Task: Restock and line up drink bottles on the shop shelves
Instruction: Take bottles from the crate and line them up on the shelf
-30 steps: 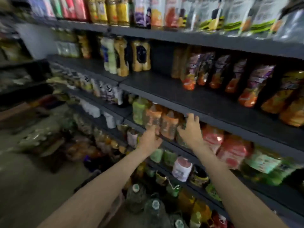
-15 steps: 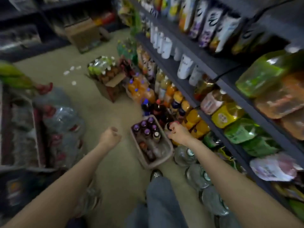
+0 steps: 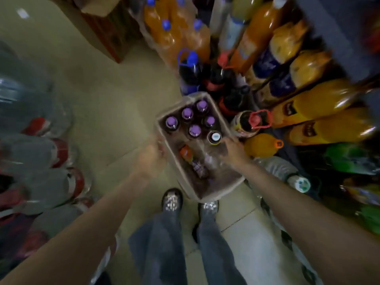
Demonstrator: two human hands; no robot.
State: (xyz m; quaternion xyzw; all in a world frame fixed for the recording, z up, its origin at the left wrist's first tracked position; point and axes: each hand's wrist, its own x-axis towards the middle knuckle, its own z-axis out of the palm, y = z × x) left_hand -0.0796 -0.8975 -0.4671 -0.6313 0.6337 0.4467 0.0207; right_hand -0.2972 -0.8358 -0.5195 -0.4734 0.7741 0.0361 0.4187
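A beige plastic crate (image 3: 223, 188) stands on the floor in front of my feet. Several purple-capped bottles (image 3: 195, 130) stand upright in its far half, with a white-capped bottle (image 3: 214, 137) beside them. An orange-capped bottle (image 3: 187, 153) lies flat in the near half. My right hand (image 3: 234, 151) reaches into the crate, its fingertips right next to the white-capped bottle. My left hand (image 3: 151, 159) is blurred and sits at the crate's left rim; its grip cannot be made out.
Large orange drink bottles (image 3: 320, 103) and dark cola bottles (image 3: 228, 93) crowd the floor and lowest shelf to the right. Wrapped packs of water bottles (image 3: 35, 153) line the left. A cardboard box (image 3: 102, 27) stands at the back. My shoes (image 3: 172, 199) are just before the crate.
My hands left the upper shelf and came down to the crate on the floor. My view tipped downward; the left hand moved right to the crate's rim.
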